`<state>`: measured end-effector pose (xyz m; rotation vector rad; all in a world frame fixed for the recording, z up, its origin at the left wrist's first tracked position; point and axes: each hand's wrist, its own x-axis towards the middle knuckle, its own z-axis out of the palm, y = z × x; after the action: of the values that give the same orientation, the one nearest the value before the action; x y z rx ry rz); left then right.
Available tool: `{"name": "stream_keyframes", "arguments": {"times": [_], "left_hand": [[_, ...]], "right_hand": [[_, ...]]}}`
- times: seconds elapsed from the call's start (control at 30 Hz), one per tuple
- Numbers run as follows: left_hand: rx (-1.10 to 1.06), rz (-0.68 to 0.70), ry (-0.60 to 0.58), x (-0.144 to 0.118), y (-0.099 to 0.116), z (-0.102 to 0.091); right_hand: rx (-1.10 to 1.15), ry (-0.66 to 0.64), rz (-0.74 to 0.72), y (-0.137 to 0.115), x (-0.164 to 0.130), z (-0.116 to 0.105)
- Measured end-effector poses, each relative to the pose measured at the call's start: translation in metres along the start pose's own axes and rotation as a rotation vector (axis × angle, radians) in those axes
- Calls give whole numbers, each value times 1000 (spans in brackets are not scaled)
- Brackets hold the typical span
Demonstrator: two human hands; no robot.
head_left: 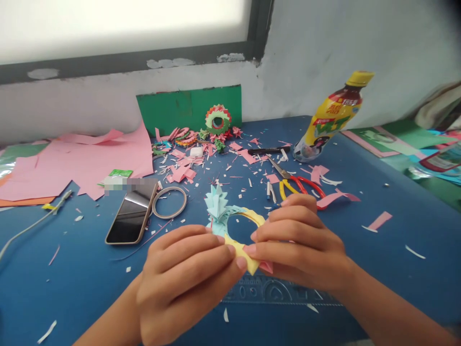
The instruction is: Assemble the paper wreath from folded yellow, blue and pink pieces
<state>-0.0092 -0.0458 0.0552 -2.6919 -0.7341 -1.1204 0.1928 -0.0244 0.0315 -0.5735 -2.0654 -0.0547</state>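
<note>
A folded paper ring (230, 218) of light blue and yellow pieces, with a spiky blue part at its top left, is held over the blue table (360, 269). My left hand (183, 278) pinches a yellow folded piece (248, 259) at the ring's near edge. My right hand (298, 240) grips the ring from the right, fingertips meeting the left hand's at the yellow piece; a pink bit shows under its fingers.
A phone (131, 216) and a tape ring (169, 202) lie left of the hands. Red and yellow scissors (295, 182), a black pen (268, 150), a tilted yellow drink bottle (329, 117), pink paper sheets (82, 161), a finished paper wreath (218, 119), a green card (173, 108) and scattered paper scraps lie behind.
</note>
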Motion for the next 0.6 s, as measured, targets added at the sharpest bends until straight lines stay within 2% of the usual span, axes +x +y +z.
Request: {"name": "stream_keyframes", "arguments": {"times": [0.17, 0.27, 0.33, 0.43, 0.6], "left_hand": [[23, -8, 11, 1, 0, 0], [35, 65, 56, 2, -2, 1], [44, 67, 54, 3, -2, 1], [46, -19, -2, 3, 0, 0], [37, 33, 67, -2, 1, 3]], "right_hand": [[58, 3, 9, 1, 0, 0], [83, 19, 26, 1, 2, 0], [56, 35, 37, -1, 2, 0], [-18, 47, 40, -3, 2, 1], [-72, 18, 47, -3, -2, 2]]}}
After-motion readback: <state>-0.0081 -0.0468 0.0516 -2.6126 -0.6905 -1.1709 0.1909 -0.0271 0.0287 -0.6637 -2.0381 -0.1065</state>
